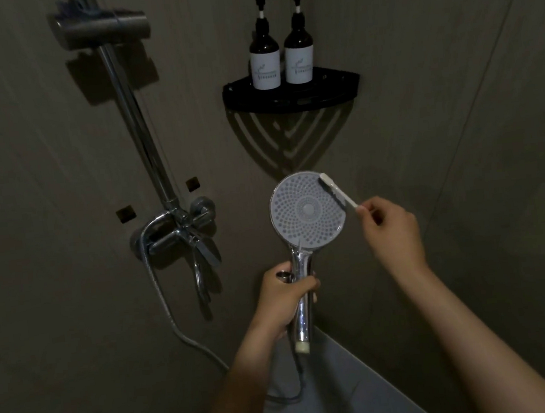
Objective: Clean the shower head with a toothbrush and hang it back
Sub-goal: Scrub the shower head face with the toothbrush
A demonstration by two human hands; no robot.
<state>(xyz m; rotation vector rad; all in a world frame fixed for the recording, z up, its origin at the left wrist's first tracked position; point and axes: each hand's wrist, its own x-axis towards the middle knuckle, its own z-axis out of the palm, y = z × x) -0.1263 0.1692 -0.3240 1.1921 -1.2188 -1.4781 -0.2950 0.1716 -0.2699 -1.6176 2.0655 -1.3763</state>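
A chrome shower head [306, 211] with a round grey nozzle face points towards me in the middle of the view. My left hand [286, 296] grips its chrome handle from the left. My right hand [391, 228] pinches the end of a white toothbrush [338, 190]. The brush head lies against the upper right rim of the nozzle face. The hose [172, 319] runs from the handle's bottom down and back to the mixer tap [183, 231]. High on the riser rail sits the empty holder bracket [104, 27].
A black corner shelf [292, 99] on the wall carries two dark pump bottles [281, 52] with white labels. The chrome riser rail [139, 129] slants down to the tap at left. Grey tiled walls meet in the corner behind; a pale floor shows at the bottom.
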